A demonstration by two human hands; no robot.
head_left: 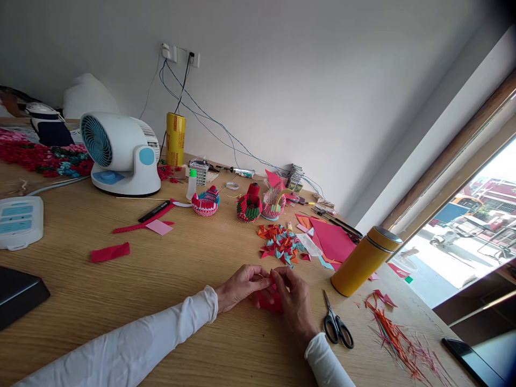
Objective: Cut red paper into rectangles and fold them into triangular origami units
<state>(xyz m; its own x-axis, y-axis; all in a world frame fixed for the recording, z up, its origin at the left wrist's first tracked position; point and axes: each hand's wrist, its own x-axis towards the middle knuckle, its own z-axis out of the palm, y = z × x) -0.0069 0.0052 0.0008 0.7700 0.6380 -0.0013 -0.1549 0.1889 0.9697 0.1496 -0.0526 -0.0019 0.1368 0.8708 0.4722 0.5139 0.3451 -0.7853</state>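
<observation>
A piece of red paper [271, 302] is pinched between my two hands, low over the front middle of the table. The thumb and fingers of my left hand [246, 285] close on its upper left side, while my right hand [293, 298] grips its top right. Part of the paper is hidden behind the fingers. To the right of my right hand lie black-handled scissors [335, 325], blades slightly apart. Beyond my hands sits a pile of small folded paper triangles [282, 243] in orange, red and light blue.
A yellow flask [365, 262] stands right, near thin orange paper strips [397, 338]. Red paper sheets [332, 240] lie behind it. Folded paper baskets [206, 202] stand farther back. Left are a white fan [124, 156], a red paper strip [110, 252] and a black cutter [155, 211].
</observation>
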